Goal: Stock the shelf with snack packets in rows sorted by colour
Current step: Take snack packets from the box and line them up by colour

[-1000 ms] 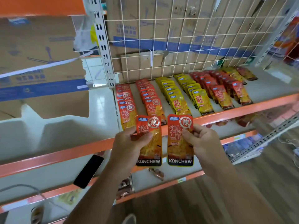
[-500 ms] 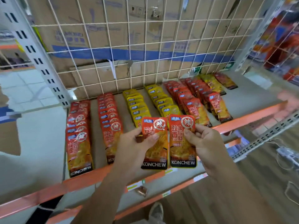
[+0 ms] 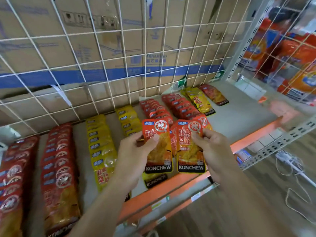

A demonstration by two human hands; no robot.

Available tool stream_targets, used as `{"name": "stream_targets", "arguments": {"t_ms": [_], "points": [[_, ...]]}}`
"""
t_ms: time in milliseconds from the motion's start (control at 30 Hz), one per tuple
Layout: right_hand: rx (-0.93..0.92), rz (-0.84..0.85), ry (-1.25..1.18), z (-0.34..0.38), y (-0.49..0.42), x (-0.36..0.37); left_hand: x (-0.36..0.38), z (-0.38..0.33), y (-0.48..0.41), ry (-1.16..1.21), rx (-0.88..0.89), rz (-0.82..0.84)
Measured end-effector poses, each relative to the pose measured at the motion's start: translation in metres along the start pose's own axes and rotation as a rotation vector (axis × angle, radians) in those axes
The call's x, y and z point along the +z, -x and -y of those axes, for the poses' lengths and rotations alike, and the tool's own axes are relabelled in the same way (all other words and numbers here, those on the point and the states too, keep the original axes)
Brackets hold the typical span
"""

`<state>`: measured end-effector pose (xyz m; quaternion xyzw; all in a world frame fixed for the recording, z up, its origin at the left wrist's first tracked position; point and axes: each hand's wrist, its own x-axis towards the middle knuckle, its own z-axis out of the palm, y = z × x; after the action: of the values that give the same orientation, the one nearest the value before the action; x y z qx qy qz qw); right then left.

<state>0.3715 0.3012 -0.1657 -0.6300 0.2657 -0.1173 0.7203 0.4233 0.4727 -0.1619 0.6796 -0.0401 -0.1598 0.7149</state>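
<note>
Cardboard boxes [image 3: 85,40] with a blue band fill the background behind a white wire grid [image 3: 119,65], which forms the back wall of the grey shelf [image 3: 239,120]. From my remote seat I see packets lying flat on it in rows that run front to back. The far-left red row [image 3: 15,177] and a second red row [image 3: 59,168] sit around eight o'clock. Next come a long yellow row [image 3: 100,146] and a shorter yellow row [image 3: 128,120] near nine o'clock. Two more red rows [image 3: 183,105] lie at twelve to one o'clock. Beyond them, at one o'clock, are a short yellow stack [image 3: 200,100] and a lone red packet [image 3: 213,94].

Just below centre, two packets are held up side by side over the front part of the shelf, faces toward the camera. They are close together with a narrow gap between them. The left hand [image 3: 135,156], at seven o'clock, pinches the left red packet [image 3: 159,151] by its left edge, thumb on the front and fingers behind. The right hand [image 3: 212,151], at four o'clock, pinches the right red packet [image 3: 189,151] the same way by its right edge.

A yellow packet's black end [image 3: 153,179] shows beneath the left one, at the orange front rail [image 3: 171,194]. Orange bags [image 3: 299,65] sit behind side mesh at two o'clock. A white cable [image 3: 290,161] lies on the wooden floor at four o'clock.
</note>
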Motion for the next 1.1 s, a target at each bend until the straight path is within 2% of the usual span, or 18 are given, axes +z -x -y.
{"name": "stream_targets", "arguments": {"t_ms": [200, 433, 600, 733, 833, 1100], "points": [[0.050, 0.064, -0.085, 0.010, -0.045, -0.024, 0.041, 0.002, -0.025, -0.016, -0.032, -0.078], [0.070, 0.225, -0.048, 0.028, -0.112, -0.082, 0.118, -0.002, -0.060, 0.081, -0.096, -0.219], [0.097, 0.248, -0.032, 0.031, -0.174, -0.130, 0.180, -0.004, -0.089, 0.005, -0.073, -0.323], [0.085, 0.288, 0.038, 0.032, -0.216, -0.158, 0.219, -0.004, -0.114, 0.031, -0.145, -0.360], [0.065, 0.327, 0.142, 0.033, -0.242, -0.176, 0.241, -0.001, -0.132, -0.044, -0.165, -0.367], [-0.002, 0.308, 0.234, 0.037, -0.291, -0.190, 0.281, 0.011, -0.174, -0.011, -0.226, -0.375]]}}
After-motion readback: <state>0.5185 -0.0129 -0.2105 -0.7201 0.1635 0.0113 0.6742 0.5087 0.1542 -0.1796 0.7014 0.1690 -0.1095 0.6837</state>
